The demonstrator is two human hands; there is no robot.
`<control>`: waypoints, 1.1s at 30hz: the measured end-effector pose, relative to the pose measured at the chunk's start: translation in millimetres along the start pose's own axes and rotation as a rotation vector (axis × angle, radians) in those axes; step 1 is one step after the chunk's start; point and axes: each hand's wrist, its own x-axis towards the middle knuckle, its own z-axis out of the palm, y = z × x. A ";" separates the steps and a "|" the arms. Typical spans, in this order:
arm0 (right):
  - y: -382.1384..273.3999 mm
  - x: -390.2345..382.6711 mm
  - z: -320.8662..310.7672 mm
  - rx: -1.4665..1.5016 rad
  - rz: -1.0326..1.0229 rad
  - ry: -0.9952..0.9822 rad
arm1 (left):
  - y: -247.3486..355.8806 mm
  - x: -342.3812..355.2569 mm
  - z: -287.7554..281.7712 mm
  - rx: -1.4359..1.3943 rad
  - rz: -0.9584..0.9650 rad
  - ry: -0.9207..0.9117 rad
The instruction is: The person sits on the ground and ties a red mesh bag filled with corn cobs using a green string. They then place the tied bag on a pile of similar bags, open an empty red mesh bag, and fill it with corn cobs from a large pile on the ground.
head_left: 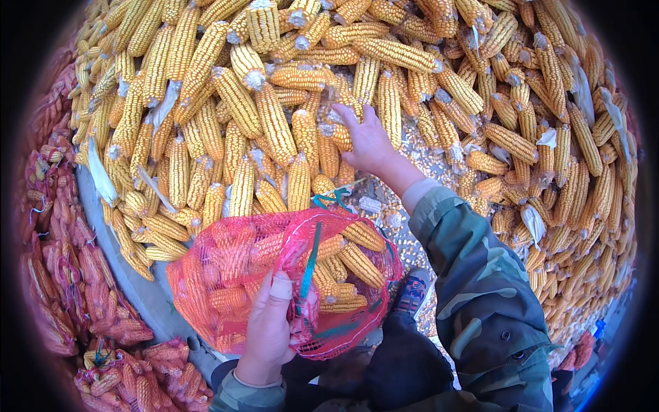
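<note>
Reaching into the heap of yellow corn cobs [480, 89], the right hand [371, 145] has its fingers spread, grip released; whether a fingertip touches a cob there cannot be told. Left hand [265, 328]: grip clenched on the gathered edge of the red mesh bag [220, 275]. Bag lies partly filled at the foot of the heap, in front of the person, mouth facing right; several bagged cobs [360, 264] sit right at the opening.

Hazards, as judged: a slack left grip could let the mouth fold shut or spill those front cobs. Hard tugging against the load could tear the thin netting. Green cord [310, 255] at the rim might snag a cob. Drawing one cob from low in the heap could bring its neighbours sliding down, since they lean on one another. Loose kernels [405, 257] litter the floor near the shoe [413, 288]; poor footing likely.
</note>
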 end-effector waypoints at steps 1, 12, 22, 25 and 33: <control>0.7 -9.1 3.2 0.015 -0.004 -0.018 | 0.0 -0.1 0.8 -0.028 0.030 -0.072; -0.9 -41.1 29.5 0.285 0.174 0.057 | 0.6 -10.6 14.9 -0.064 0.038 -0.080; 59.0 -110.2 12.6 0.846 0.424 0.324 | -7.9 -17.4 -1.4 -0.110 0.076 -0.103; 78.4 -119.0 1.7 0.905 0.458 0.348 | -8.3 -16.7 -3.3 -0.091 0.048 -0.112; 85.4 -208.2 -59.5 0.131 0.478 0.001 | -9.5 -10.7 -2.4 -0.098 0.145 -0.064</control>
